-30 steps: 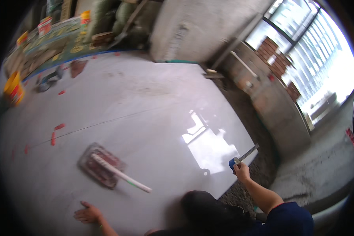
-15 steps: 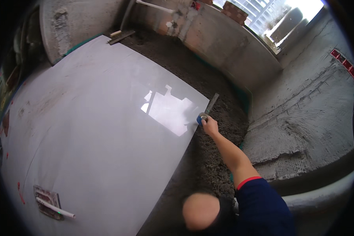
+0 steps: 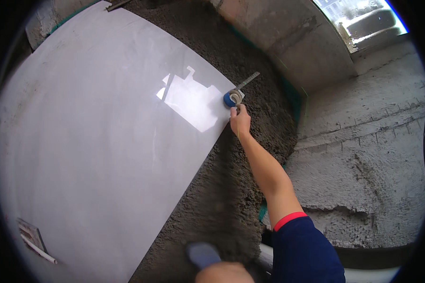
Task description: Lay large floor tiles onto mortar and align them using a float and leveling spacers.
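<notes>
My right hand [image 3: 239, 117] is at the tile's right corner, its fingers pinched just below a blue-and-beige roll [image 3: 232, 98]; what they grip is unclear. A thin yellow line runs down by my wrist. A marked metal ruler [image 3: 247, 80] sticks out beyond the roll, over rough dark mortar [image 3: 212, 179]. The big glossy pale-grey tile [image 3: 99, 141] fills the left of the picture, reflecting the window. My left hand is out of the picture.
A float with a white handle [image 3: 39, 250] lies on the tile at lower left. Another tool [image 3: 114, 5] is at its far edge. A rough concrete wall [image 3: 354, 184] and window [image 3: 363, 19] stand right. My knee [image 3: 224, 273] and foot [image 3: 204, 254] are at the bottom.
My view has swung right and down. My left hand has left view. My right hand, earlier on the blue roll with the ruler, now has its fingers just below the roll.
</notes>
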Demonstrator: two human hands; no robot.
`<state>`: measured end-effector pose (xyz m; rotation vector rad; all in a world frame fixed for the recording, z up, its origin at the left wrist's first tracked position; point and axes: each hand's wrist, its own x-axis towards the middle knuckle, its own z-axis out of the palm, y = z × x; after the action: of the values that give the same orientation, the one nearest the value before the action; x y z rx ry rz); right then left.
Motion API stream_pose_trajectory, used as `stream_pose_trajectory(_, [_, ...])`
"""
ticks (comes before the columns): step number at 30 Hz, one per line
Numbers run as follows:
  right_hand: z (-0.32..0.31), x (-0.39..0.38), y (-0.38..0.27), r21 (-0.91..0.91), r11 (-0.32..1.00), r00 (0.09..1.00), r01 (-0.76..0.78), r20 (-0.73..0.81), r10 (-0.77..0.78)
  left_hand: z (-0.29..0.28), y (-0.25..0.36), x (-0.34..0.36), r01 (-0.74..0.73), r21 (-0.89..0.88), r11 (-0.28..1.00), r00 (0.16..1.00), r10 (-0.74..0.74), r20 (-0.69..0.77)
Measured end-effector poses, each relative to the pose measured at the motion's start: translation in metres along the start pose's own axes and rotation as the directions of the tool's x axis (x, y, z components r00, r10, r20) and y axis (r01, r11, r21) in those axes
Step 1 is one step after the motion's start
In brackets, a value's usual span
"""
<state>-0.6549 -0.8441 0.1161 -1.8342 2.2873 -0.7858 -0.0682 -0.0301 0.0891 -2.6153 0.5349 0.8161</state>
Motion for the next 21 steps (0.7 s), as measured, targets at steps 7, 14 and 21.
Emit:
stream_pose_trajectory(7, [-0.013, -0.082, -0.02, 0.145, 0.985, 0.957, 0.094, 0.26, -0.13, -0.031, 0.017, -0.011, 0.188, -0.075, 0.979, 0.974, -0.175, 0.147])
stream_pose_trajectory(14, [-0.028, -0.089, -0.023, 0.131, 0.989, 0.945, 0.072, 0.308, -0.11, -0.039, 0.027, -0.004, 0.225, -0.08, 0.971, 0.965, -0.211, 0.157])
stream_pose_trajectory(21, [-0.028, -0.089, -0.03, 0.128, 0.99, 0.927, 0.058, 0.361, -0.101, -0.037, 0.019, 0.003, 0.262, -0.141, 0.955, 0.963, -0.248, 0.105])
